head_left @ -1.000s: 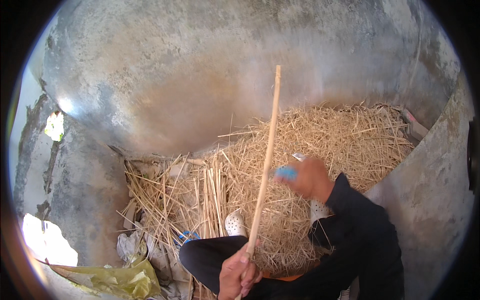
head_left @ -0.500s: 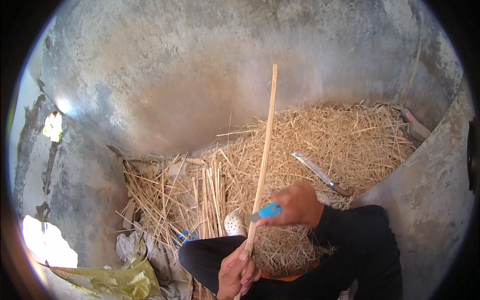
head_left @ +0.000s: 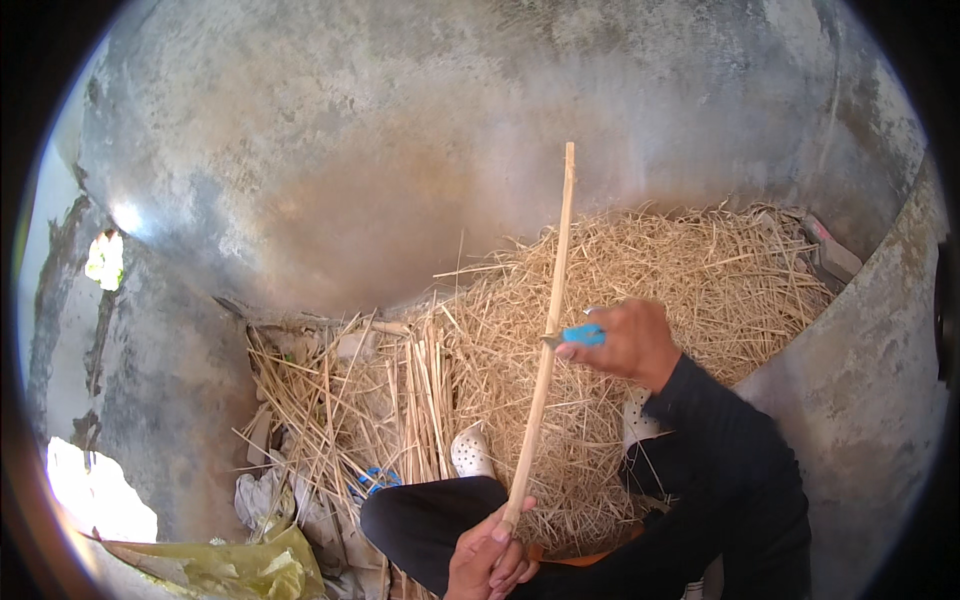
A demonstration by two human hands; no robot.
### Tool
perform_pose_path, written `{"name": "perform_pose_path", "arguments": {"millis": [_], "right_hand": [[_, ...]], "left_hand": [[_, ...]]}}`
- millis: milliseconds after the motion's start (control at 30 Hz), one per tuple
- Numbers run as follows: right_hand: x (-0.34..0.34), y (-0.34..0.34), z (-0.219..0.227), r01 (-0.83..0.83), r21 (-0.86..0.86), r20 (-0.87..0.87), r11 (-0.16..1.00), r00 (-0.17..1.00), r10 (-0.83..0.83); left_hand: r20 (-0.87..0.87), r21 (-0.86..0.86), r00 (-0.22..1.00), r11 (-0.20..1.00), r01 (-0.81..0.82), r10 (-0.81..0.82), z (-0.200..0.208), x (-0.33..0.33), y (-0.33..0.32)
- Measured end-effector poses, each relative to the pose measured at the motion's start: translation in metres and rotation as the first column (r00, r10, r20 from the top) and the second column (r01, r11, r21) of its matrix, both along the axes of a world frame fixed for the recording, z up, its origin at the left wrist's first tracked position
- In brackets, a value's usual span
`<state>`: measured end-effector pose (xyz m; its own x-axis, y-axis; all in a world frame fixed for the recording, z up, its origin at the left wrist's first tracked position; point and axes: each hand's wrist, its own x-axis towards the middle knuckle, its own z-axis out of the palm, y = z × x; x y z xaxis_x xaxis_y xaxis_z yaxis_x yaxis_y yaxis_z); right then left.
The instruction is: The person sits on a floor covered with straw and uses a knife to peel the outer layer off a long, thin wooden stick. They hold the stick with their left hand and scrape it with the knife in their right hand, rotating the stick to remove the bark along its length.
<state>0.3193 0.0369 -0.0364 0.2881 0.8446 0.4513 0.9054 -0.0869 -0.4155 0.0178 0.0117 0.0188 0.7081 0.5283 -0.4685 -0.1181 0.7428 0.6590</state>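
Observation:
My left hand (head_left: pixel 490 555), low in the view, is closed around the lower end of a long pale wooden strip (head_left: pixel 551 350). The strip points up and away from me, leaning slightly right. Over its middle, my right hand (head_left: pixel 632 342) grips a small blue-handled knife (head_left: pixel 582 336). The short blade touches or lies right against the strip; which of the two I cannot tell. My right hand hides most of a large knife on the straw.
A thick heap of straw-like shavings (head_left: pixel 700 260) spreads before me against a curved concrete wall (head_left: pixel 400 180). To the left lie several thin split sticks (head_left: pixel 425 400) and yellow-green plastic sheeting (head_left: pixel 255 565). My white perforated shoe (head_left: pixel 471 452) stands beside the sticks. Bricks (head_left: pixel 838 258) sit far right.
My right hand has moved the blue-handled knife up and right along the strip, away from my left hand. The strip's far end has shifted slightly right. The large knife has become mostly hidden.

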Motion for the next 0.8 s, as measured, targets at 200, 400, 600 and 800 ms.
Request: {"name": "perform_pose_path", "arguments": {"millis": [200,400,600,800], "right_hand": [[0.032,0.014,-0.006,0.04,0.049,0.083,0.998,0.996,-0.044],[0.067,0.02,-0.007,0.112,0.123,0.106,0.986,0.986,-0.125],[0.1,0.034,-0.012,0.263,-0.032,0.133,0.964,0.957,-0.256],[0.163,0.024,-0.016,0.517,-0.024,-0.067,0.856,0.853,-0.517]], "left_hand": [[-0.005,0.059,1.0,0.998,0.029,-0.029,0.006,0.002,-0.004],[-0.001,0.018,0.999,0.999,0.035,-0.035,0.008,0.001,-0.012],[-0.031,-0.015,0.999,1.0,0.027,-0.028,0.002,-0.002,-0.018],[-0.092,0.032,0.988,0.991,0.131,-0.128,-0.006,-0.008,-0.024]]}}
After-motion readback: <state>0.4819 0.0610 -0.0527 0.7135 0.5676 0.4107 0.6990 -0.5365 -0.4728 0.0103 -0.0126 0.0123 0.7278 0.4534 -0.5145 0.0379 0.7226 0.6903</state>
